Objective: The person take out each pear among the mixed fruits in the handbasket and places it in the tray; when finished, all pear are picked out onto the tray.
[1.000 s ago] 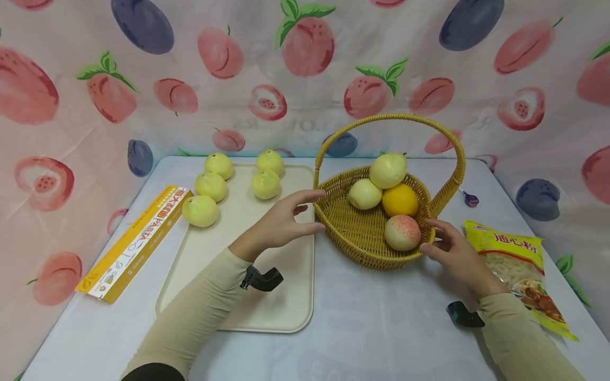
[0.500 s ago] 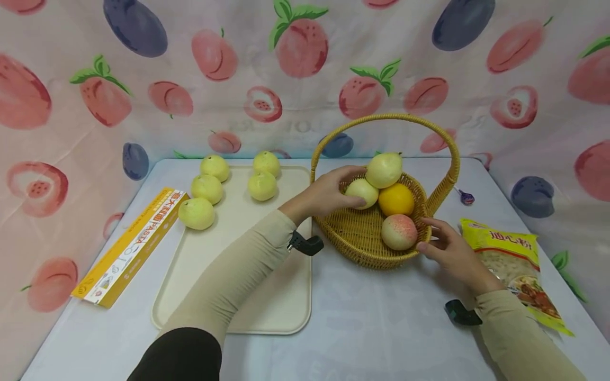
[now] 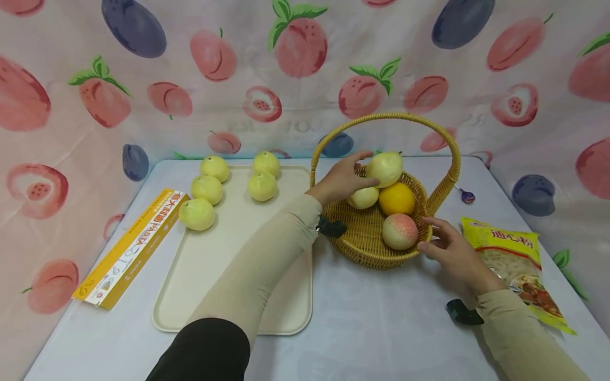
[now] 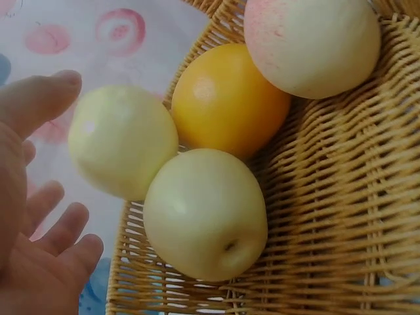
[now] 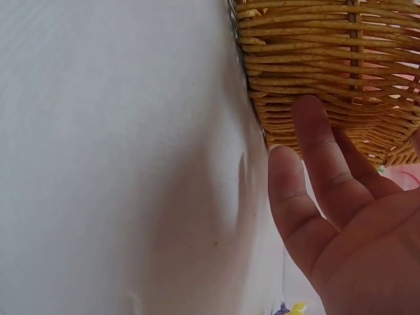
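A yellow wicker basket (image 3: 367,246) holds a pale yellow pear-like fruit (image 3: 384,168) on top at the back, a second pale fruit (image 4: 207,213), an orange (image 3: 396,199) and a peach (image 3: 400,232). My left hand (image 3: 347,179) reaches over the basket's left side. Its thumb and fingers are spread beside the back fruit; in the left wrist view a gap shows between them and it. My right hand (image 3: 455,256) holds the basket's right rim, with fingertips against the outer wicker wall (image 5: 328,72). Much of its thumb is outside the right wrist view.
A cream tray (image 3: 238,286) lies left of the basket, with several pale yellow-green fruits (image 3: 197,214) near its back and left edge. A pasta box (image 3: 131,248) lies farther left. At right are a yellow pasta bag (image 3: 517,270) and a lollipop (image 3: 467,197). The basket's handle (image 3: 386,117) arches overhead.
My left hand has moved right, from the basket's left rim over the lower pale fruit to beside the back one. My right hand stays at the rim.
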A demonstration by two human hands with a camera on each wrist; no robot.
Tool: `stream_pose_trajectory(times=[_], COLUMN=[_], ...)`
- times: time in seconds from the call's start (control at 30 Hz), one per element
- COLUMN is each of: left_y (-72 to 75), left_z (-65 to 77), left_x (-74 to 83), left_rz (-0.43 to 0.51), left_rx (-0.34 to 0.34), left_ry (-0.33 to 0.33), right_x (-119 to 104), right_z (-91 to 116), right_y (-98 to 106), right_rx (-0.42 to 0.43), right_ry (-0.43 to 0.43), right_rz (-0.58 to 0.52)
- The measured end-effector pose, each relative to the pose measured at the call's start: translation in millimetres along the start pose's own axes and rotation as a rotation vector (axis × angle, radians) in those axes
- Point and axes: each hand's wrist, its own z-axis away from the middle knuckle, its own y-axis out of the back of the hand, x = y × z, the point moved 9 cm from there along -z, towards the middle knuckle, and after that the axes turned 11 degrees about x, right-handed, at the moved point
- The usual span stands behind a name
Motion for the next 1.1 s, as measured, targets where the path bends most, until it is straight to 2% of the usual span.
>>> stream_pose_trajectory(times=[0.27, 0.43, 0.7, 0.93, 1.1], left_y=[-12.9, -18.3, -27.2, -29.8, -30.2], left_z=[-12.7, -15.2, -16.7, -19.1, -21.9], left_x=[1.9, 1.9, -10.5, -13.8, -12.4], left_rz=[0.010, 0.059, 0.099, 0.111, 0.119], left_rx=[0.021, 0.028, 0.022, 0.039, 0.054], left_ry=[0.015, 0.020, 0.062, 0.067, 0.036], right_x=[0.2, -0.3, 0.5, -0.5, -0.6], right_z=[-0.1, 0.5, 0.5, 0.8, 1.3], right_y=[0.2, -0.4, -0.6, -0.8, 0.4], right_rx=[-0.003, -0.008, -0.002, 0.000, 0.006], right_ry=[-0.008, -0.005, -0.007, -0.005, -0.011], right_rz=[-0.026, -0.049, -0.064, -0.070, -0.061])
